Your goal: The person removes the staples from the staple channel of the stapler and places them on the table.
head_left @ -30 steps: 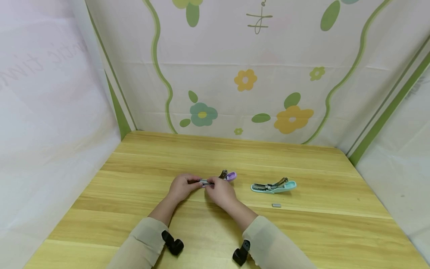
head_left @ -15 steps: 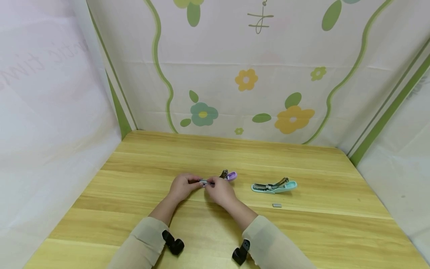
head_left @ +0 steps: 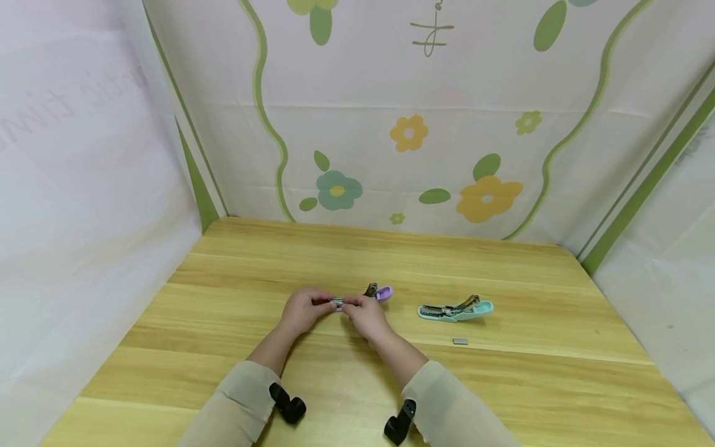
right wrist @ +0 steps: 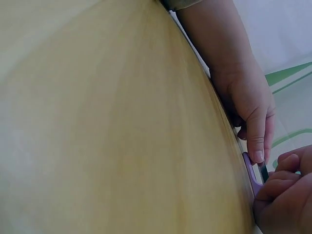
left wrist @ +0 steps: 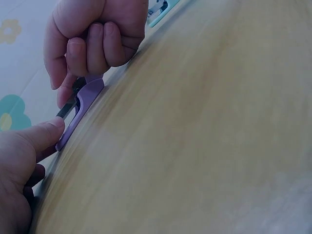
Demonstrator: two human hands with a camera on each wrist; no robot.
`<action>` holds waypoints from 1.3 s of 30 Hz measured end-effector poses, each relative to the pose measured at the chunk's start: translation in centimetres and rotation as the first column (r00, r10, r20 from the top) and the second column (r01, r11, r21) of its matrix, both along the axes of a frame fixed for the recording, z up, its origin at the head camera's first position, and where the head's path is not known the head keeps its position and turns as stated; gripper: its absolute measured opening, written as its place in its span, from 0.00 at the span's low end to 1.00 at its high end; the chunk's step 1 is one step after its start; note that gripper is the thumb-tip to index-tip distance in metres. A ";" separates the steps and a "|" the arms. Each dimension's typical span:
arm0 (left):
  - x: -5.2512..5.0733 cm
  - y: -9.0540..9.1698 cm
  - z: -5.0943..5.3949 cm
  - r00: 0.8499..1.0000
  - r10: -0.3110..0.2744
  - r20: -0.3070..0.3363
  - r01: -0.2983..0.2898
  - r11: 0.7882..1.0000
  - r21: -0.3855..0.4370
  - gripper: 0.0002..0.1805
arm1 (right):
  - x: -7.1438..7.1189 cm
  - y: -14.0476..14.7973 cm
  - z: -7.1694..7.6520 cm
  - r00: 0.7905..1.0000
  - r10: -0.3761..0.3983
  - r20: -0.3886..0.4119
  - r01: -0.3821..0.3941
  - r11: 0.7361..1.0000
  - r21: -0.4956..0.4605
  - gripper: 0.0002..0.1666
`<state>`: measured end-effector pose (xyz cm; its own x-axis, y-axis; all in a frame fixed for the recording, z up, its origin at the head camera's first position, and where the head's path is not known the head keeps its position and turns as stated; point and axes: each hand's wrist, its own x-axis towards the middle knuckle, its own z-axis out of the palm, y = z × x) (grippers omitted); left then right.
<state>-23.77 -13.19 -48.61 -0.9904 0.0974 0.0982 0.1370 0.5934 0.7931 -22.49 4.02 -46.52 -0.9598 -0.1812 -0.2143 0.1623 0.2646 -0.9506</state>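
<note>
A purple stapler (head_left: pixel 384 293) lies on the table with its top swung up and back, its metal staple channel (head_left: pixel 337 302) showing between the two hands. My left hand (head_left: pixel 301 311) pinches the stapler's front end, thumb on the near side. Over the middle of the channel, my right hand (head_left: pixel 367 320) pinches with thumb and forefinger. Its other fingers (left wrist: pixel 97 48) are curled in, seen in the left wrist view. Whether a staple strip sits between the right fingertips is hidden. The purple base (right wrist: pixel 251 173) also shows in the right wrist view.
To the right lies a mint-green stapler (head_left: pixel 483 308), likewise opened out. A small grey strip of staples (head_left: pixel 460 341) is on the wooden table (head_left: pixel 530 397) just in front of it. Flower-printed cloth (head_left: pixel 357 143) hangs behind and at both sides.
My right hand's fingers have shifted slightly on the channel, the wrist turning a little and the fingertips drawing up. The left hand and the staplers stay nearly still.
</note>
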 end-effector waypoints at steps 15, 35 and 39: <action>0.1 0.0 0.0 1.000 0.004 0.012 -0.005 0.998 0.061 0.07 | -0.2 -1.1 -0.6 0.971 -0.094 -0.221 0.126 0.982 0.138 0.10; 0.1 0.0 0.0 1.000 0.008 -0.009 -0.008 1.000 0.026 0.08 | -0.3 -1.7 -0.5 0.966 -0.074 -0.247 0.126 0.971 0.203 0.08; 0.1 0.0 0.0 1.000 0.015 -0.007 -0.014 0.999 0.031 0.08 | -0.4 -1.6 -0.4 0.971 -0.077 -0.228 0.123 0.973 0.194 0.10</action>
